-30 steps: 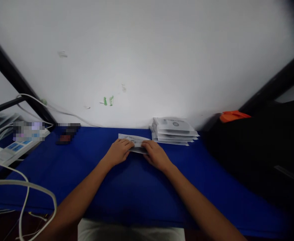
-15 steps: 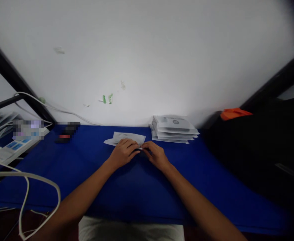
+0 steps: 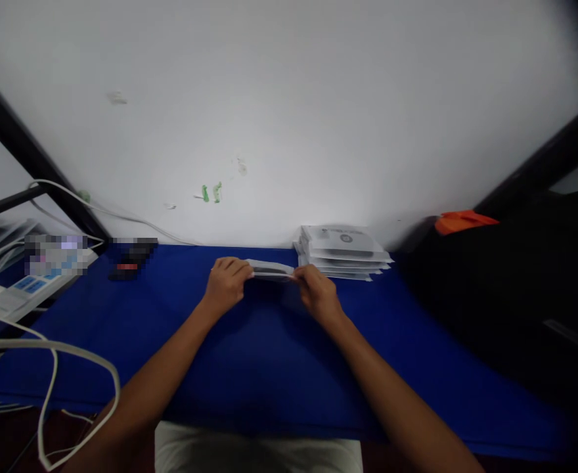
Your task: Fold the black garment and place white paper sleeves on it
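Observation:
A white translucent packet (image 3: 270,269) is stretched between my two hands near the back of the blue table. My left hand (image 3: 227,282) is closed on its left end, with the fingers curled over it. At the right end, my right hand (image 3: 317,289) pinches the corner between thumb and fingers. The packet's long edge faces me, and its left part is hidden behind my left hand. Just behind and to the right of my right hand lies a stack of similar white packets (image 3: 345,243), the top one bearing a dark round mark.
The blue tabletop (image 3: 264,374) meets a white wall behind. On the left are a blurred dark object (image 3: 134,259), a white power strip (image 3: 33,286) and looping white cables (image 3: 87,355). A large black item (image 3: 490,295) with an orange piece (image 3: 466,222) fills the right side.
My hands have moved apart, the left to the left and the right to the right. The packet, earlier lying flatter with its face visible, now shows mostly its edge between them.

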{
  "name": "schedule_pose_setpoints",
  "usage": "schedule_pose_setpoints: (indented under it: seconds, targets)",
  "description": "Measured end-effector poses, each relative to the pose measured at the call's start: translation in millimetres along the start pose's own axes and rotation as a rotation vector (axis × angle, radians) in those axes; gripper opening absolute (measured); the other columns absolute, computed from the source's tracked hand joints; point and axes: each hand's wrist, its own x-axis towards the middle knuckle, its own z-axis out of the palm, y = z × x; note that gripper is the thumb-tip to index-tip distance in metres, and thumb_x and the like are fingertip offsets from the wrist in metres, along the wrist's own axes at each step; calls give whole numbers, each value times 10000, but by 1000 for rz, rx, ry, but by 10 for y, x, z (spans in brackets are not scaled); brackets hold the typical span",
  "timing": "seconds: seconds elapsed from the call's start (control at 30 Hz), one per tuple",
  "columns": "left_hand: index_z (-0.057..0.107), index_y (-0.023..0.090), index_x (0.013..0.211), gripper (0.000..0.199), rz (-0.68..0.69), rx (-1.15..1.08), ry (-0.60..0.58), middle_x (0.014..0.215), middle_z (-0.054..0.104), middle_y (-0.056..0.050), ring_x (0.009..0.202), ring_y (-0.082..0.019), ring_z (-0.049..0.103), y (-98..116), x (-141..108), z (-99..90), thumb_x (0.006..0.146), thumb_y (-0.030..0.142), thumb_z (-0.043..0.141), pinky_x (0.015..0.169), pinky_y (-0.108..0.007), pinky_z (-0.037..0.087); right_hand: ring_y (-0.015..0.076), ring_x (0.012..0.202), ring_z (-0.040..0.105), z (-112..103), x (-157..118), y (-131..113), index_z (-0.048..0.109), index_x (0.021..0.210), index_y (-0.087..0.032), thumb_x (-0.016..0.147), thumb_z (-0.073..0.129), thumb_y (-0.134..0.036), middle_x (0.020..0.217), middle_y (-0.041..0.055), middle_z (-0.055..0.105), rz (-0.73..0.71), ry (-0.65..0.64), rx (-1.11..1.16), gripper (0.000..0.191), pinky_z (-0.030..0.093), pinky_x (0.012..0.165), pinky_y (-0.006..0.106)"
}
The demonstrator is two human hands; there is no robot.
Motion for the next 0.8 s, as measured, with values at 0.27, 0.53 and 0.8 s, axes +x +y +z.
schedule_pose_setpoints:
  seconds: [0.27, 0.53, 0.8]
  targets:
    - [637, 223, 892, 186, -151, 16, -5, 892, 697, -41, 842, -216, 597, -295, -12, -171, 876, 110, 489, 760, -365, 415, 185, 684, 613, -244, 82, 88, 555, 811, -236, 946, 495, -289, 749, 28, 640, 212, 53, -106, 157, 491, 660, 303]
    - [609, 191, 903, 126, -224, -181, -59, 899, 665, -58, 864, -197, 606, -366, -89, -84, 931, 227, 492, 796, -343, 477, 176, 650, 616, -291, 33, 182, 536, 803, -235, 953, 505, -356, 726, 18, 626, 247, 37, -11, 195, 509, 623, 299]
    - [604, 199, 979, 244, -221, -295, -230, 970, 619, -57, 915, -198, 604, -133, -118, 50, 876, 419, 632, 834, -354, 526, 195, 778, 626, -131, -56, 257, 565, 898, -203, 923, 479, -206, 869, 61, 645, 136, -261, -23, 89, 508, 719, 320]
